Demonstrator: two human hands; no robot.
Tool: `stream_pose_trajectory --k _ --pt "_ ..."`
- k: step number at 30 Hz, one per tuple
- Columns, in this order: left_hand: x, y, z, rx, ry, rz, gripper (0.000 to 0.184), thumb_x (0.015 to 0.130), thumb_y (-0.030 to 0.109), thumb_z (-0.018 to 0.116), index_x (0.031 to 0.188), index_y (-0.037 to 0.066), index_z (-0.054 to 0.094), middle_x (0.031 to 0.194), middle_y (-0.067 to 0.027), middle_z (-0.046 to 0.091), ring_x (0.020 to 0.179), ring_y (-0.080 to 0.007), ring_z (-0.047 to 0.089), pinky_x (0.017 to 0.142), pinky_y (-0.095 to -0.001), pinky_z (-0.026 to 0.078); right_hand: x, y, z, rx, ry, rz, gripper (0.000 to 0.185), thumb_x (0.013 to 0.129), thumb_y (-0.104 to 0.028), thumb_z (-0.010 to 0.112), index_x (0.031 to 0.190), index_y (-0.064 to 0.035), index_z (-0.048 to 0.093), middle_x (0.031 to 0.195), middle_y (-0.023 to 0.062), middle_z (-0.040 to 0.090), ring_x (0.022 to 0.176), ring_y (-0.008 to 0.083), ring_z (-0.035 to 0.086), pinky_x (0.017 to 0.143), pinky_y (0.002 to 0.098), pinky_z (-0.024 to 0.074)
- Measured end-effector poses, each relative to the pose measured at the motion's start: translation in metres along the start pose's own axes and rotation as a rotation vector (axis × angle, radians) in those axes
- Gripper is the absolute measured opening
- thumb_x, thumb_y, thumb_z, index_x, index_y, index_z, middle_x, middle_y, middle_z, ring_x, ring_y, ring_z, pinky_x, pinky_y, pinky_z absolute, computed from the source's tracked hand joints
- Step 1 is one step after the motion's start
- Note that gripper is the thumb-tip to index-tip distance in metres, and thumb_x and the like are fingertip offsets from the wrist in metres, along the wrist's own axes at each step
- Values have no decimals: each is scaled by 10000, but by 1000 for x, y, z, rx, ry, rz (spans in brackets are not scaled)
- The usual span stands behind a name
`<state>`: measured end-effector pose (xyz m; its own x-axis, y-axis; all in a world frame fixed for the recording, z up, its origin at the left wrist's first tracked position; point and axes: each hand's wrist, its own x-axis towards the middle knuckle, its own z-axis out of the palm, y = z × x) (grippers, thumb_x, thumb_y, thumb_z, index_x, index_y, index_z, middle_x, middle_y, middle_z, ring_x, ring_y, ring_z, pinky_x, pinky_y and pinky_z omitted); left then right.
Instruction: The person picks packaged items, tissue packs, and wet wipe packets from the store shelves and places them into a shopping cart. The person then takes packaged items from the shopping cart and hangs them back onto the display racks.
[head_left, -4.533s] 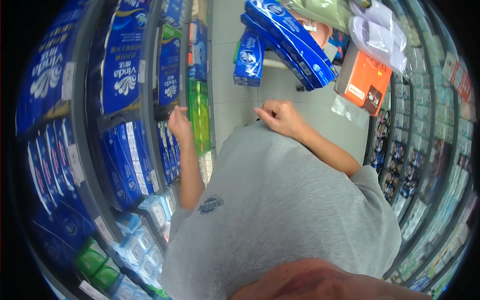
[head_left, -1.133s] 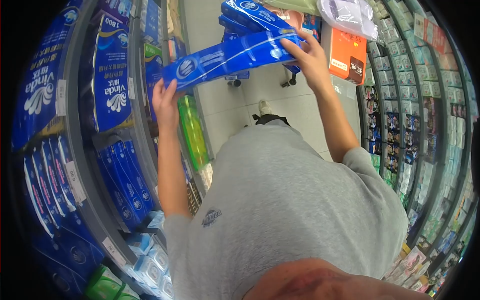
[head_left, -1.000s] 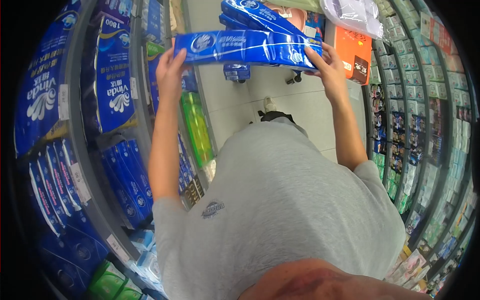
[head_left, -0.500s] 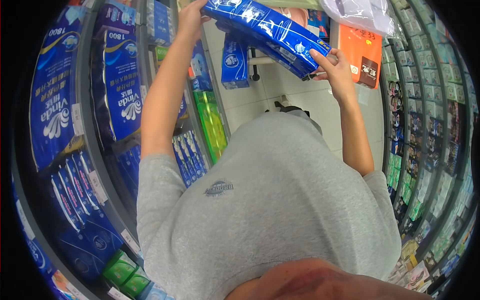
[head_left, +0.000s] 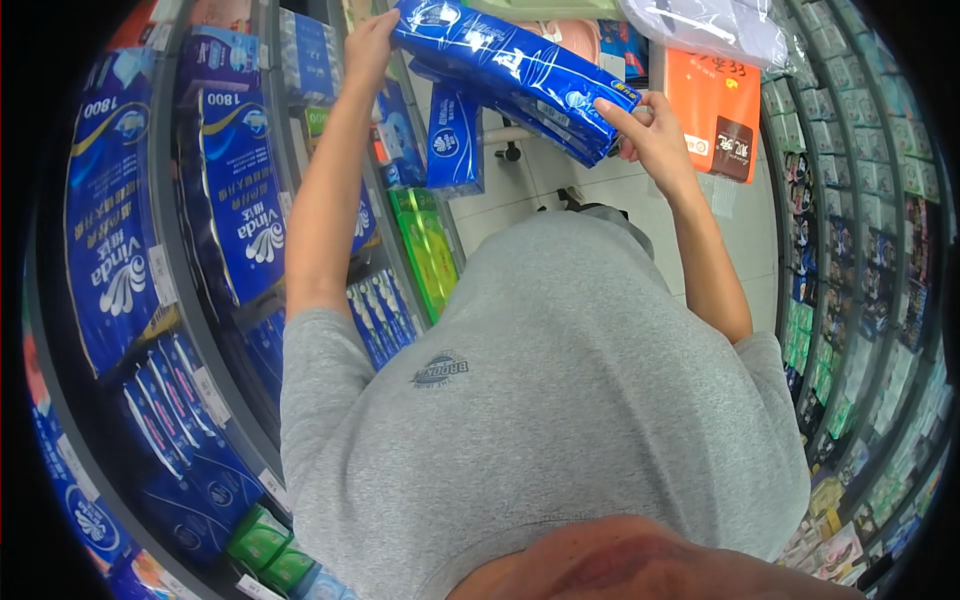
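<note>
Hands apart, left hand [head_left: 371, 42] and right hand [head_left: 655, 140], I grip the long blue pack [head_left: 515, 55] by its ends, left fingers probably underneath; its length needs both.

Shelves [head_left: 183, 270] left; racks [head_left: 862, 190] right; long pack [head_left: 512, 62] between.

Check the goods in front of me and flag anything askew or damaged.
The short blue pack juts out crosswise below the long blue pack in the left hand and right hand, so it looks untidily stacked. A loose clear flap hangs under the orange pack. No spill or tear shows.
</note>
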<state>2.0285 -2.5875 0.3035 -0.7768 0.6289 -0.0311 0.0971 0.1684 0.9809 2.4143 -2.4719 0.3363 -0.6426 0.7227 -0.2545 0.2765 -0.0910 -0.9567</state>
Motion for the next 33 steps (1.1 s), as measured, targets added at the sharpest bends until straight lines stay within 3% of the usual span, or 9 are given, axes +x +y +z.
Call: stream_pose_trajectory --k 1,19,24,31,33 --pt "1 -2 2 -83 5 -5 374 871 248 676 1112 -36 646 996 -59 672 873 -139 618 787 -289 482 1 1 0 -13 -3 -5 760 723 -481 790 1084 101 458 716 100 605 544 95 537 460 213 423" --pt "-25 16 11 -57 -5 32 388 905 298 656 1086 -46 659 1006 -59 667 922 -123 593 840 -265 458 6 27 -4 -131 91 -58 702 753 -503 749 1074 91 555 642 23 546 586 75 516 509 211 397" --pt "-27 11 16 -125 12 78 436 943 328 599 1168 -45 614 1061 -88 652 966 -141 584 865 -298 461 -4 22 1 -63 124 -61 653 822 -480 698 1097 95 556 619 16 542 568 71 504 504 223 391" --pt "-26 8 17 -120 21 30 520 980 411 498 1153 -67 603 1092 -119 637 988 -180 594 913 -335 453 -5 30 3 54 120 -52 552 897 -445 627 1115 58 561 595 22 579 545 61 507 490 210 365" --pt "-26 7 17 -98 16 18 504 983 468 454 1166 20 594 1013 -49 648 939 -150 587 863 -325 437 -6 31 4 68 139 -54 492 916 -421 611 1115 27 567 596 22 565 509 60 480 459 207 342"
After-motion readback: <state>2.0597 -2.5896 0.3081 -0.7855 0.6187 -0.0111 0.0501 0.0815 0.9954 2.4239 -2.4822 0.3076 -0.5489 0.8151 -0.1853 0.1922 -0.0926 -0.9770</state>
